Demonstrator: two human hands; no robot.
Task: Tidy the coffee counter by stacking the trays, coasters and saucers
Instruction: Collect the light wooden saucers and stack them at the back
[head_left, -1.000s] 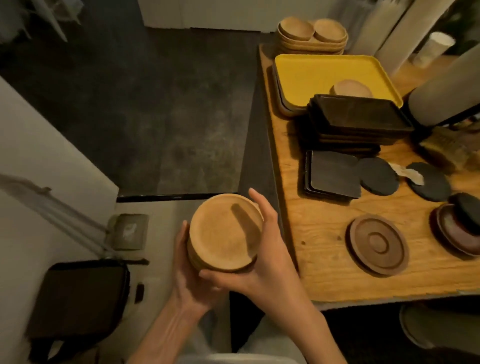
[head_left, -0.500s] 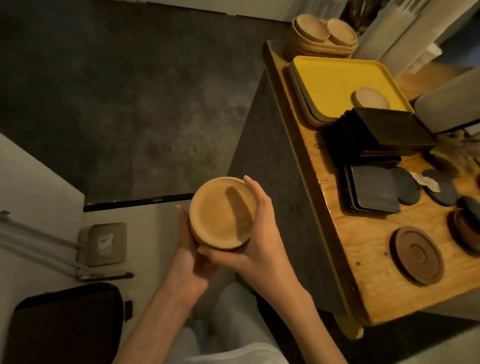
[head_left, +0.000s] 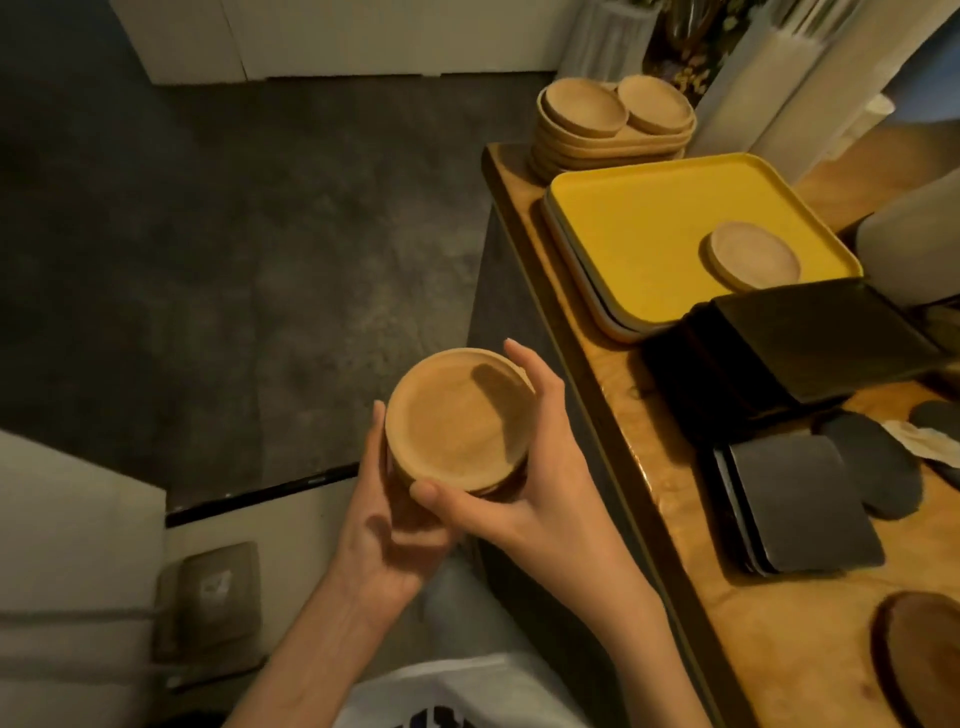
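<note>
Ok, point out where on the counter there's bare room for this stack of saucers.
The stack of saucers should fit on the yellow tray, bare left of its lone saucer. Bare wood also lies between the square coasters and the dark round saucer. It is crowded from the black trays to the round coasters.

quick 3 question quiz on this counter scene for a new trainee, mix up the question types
1. True or false: the stack of wooden saucers rests on the counter.
2. What lies on the yellow tray? A) a dark square coaster B) one wooden saucer C) a folded cloth
3. Fill in: ___ round saucers sit on top of the oval wooden trays at the far end.

Key
1. False: the left hand and right hand hold it up beside the counter.
2. B
3. Two
</note>
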